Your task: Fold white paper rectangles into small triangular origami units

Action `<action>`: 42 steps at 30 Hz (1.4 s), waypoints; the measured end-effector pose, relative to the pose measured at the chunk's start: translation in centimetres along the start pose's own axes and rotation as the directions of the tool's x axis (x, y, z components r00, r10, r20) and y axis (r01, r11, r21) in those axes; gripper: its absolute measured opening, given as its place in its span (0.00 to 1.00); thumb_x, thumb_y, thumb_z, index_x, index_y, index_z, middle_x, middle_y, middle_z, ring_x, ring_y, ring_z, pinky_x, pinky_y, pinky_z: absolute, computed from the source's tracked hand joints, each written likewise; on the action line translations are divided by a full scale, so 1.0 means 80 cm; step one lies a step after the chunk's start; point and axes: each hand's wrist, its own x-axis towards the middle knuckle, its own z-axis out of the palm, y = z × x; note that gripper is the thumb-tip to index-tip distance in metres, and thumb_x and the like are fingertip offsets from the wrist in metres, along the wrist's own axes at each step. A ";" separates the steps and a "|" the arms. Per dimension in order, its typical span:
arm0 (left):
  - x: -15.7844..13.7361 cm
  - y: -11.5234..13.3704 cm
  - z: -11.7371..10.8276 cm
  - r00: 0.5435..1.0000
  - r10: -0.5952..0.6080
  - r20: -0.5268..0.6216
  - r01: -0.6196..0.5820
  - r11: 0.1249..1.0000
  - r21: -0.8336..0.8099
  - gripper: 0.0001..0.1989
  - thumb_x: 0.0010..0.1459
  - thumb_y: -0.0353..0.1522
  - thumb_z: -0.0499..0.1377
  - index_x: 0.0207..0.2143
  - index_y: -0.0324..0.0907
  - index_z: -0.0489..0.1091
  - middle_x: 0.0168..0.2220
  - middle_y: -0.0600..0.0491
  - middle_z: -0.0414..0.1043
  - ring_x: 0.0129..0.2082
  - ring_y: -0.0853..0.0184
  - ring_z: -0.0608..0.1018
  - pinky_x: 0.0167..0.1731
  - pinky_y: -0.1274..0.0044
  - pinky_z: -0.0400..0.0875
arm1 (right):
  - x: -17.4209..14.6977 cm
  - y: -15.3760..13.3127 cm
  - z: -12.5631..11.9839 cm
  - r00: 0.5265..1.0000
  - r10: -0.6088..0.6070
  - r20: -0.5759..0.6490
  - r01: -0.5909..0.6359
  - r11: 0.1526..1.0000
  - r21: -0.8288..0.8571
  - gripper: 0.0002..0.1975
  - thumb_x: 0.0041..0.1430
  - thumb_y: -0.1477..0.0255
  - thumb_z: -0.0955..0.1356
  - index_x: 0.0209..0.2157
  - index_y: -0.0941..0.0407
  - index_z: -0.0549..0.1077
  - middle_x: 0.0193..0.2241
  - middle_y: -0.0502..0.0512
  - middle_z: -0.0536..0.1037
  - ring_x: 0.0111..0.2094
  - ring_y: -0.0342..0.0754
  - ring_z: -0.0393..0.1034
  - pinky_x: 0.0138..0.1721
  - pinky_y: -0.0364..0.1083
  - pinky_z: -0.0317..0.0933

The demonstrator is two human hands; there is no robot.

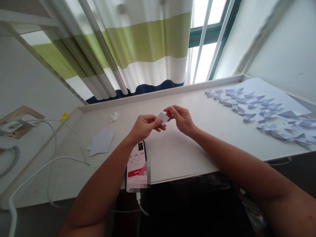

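Note:
A small folded piece of white paper [162, 118] is held above the white desk, pinched between the thumb and fingers of my left hand [145, 126]. My right hand [182, 119] meets it from the other side, its bent fingertips at the paper's upper right edge. Part of the right fingers' contact is hidden. Below my left wrist lies a phone [135, 168] showing a timer, partly covered by the forearm. Left of that arm rests a small stack of white paper sheets [102, 142].
Several folded paper boats [249, 117] spread over the desk's right side, some by a large white sheet [269, 90]. Crumpled paper [114, 117] lies at the back left. White cables [53, 161] cross the left side. A striped curtain [148, 42] hangs behind the raised rim.

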 end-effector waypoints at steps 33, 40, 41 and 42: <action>0.007 -0.013 -0.006 0.996 -0.065 0.064 0.076 0.979 -0.187 0.23 0.57 0.49 0.76 0.43 0.40 0.85 0.41 0.46 0.87 0.43 0.59 0.88 0.56 0.60 0.83 | 0.002 0.006 -0.010 0.955 -0.174 0.239 0.215 0.963 -0.161 0.11 0.66 0.59 0.78 0.37 0.51 0.82 0.41 0.54 0.81 0.40 0.51 0.78 0.48 0.58 0.78; 0.006 -0.013 -0.002 0.991 -0.036 0.127 0.057 0.985 -0.163 0.25 0.60 0.51 0.74 0.47 0.39 0.85 0.46 0.43 0.88 0.49 0.55 0.88 0.58 0.60 0.82 | 0.000 0.002 -0.003 0.986 -0.139 0.092 0.154 0.973 -0.173 0.19 0.67 0.53 0.75 0.32 0.53 0.77 0.33 0.53 0.83 0.34 0.49 0.78 0.40 0.53 0.77; 0.006 -0.013 0.000 0.991 -0.032 0.130 0.050 0.988 -0.144 0.26 0.59 0.51 0.75 0.47 0.39 0.85 0.46 0.43 0.88 0.50 0.54 0.88 0.58 0.60 0.82 | -0.001 0.002 -0.002 0.990 -0.120 0.074 0.132 0.975 -0.177 0.20 0.67 0.52 0.75 0.31 0.53 0.77 0.32 0.53 0.83 0.33 0.49 0.78 0.40 0.53 0.77; 0.005 -0.012 0.001 0.991 -0.029 0.132 0.046 0.991 -0.128 0.26 0.58 0.50 0.75 0.47 0.39 0.85 0.46 0.43 0.88 0.50 0.54 0.88 0.58 0.59 0.82 | -0.001 0.001 -0.001 0.993 -0.103 0.061 0.112 0.977 -0.179 0.20 0.66 0.52 0.76 0.31 0.53 0.77 0.31 0.53 0.84 0.33 0.49 0.78 0.41 0.54 0.77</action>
